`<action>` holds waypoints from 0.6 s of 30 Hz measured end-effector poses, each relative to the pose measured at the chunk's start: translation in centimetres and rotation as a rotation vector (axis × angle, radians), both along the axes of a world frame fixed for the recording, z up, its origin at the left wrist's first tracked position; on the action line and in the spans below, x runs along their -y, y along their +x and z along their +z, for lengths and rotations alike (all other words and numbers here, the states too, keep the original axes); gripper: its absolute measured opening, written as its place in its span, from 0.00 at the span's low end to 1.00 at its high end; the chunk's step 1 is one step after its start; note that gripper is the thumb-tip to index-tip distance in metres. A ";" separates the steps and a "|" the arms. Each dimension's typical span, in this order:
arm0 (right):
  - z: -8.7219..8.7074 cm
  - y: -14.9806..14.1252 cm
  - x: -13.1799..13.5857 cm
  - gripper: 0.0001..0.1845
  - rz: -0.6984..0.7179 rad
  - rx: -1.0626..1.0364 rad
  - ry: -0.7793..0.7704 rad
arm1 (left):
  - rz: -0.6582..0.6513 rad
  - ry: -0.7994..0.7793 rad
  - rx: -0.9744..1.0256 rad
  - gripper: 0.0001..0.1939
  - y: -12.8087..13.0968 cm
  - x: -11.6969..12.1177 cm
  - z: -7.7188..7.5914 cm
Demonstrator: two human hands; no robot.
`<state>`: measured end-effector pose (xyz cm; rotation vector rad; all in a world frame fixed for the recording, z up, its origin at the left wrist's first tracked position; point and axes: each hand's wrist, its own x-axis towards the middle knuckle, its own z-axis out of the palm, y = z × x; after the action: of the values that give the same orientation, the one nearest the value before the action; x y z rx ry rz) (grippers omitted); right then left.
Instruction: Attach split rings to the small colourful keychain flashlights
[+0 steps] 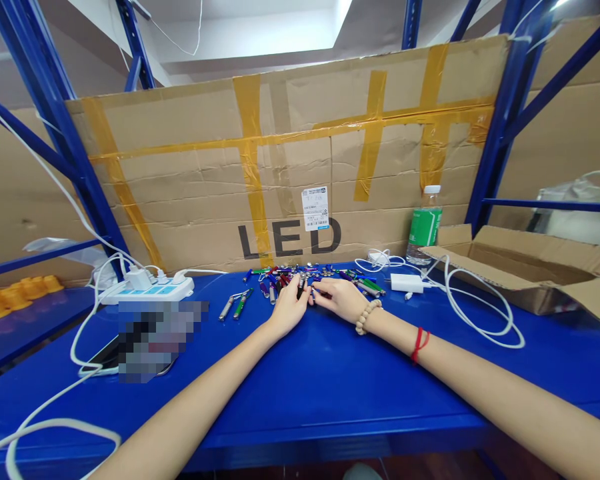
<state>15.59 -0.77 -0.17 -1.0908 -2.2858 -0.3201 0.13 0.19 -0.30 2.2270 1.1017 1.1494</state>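
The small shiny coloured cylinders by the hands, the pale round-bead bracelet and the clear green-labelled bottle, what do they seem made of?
Small shiny coloured cylinders: probably metal with a glossy coloured coat, judging by highlights, though plastic is possible.
Pale round-bead bracelet: perhaps wood, since the beads look matte and tan.
Clear green-labelled bottle: likely glossy plastic, see-through near its base.

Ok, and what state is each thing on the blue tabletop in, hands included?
Pen-like items: mostly piled loosely, two lying apart
Left hand: at the pile, fingers bent, grip unclear
Right hand: at the pile, fingers bent, grip unclear
Power strip: plugs inserted
Dark device: largely pixelated, state unclear
White charger: lying unplugged
White cables: loosely looped
Bottle: upright, capped
Cardboard box: open, flaps out
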 end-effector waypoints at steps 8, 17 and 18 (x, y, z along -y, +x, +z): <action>0.0 0.2 -0.3 0.11 -0.037 -0.120 0.125 | -0.015 -0.148 -0.003 0.15 0.0 -0.1 -0.5; 0.2 0.2 0.0 0.12 -0.022 -0.331 0.187 | -0.147 -0.082 -0.051 0.15 0.1 0.0 -0.3; 0.2 0.2 0.0 0.12 -0.017 -0.338 0.189 | -0.150 -0.074 -0.057 0.15 0.1 0.1 -0.3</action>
<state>15.83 -0.77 0.04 -0.9847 -1.9086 -0.3242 0.22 0.10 -0.56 2.2545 0.9644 0.9734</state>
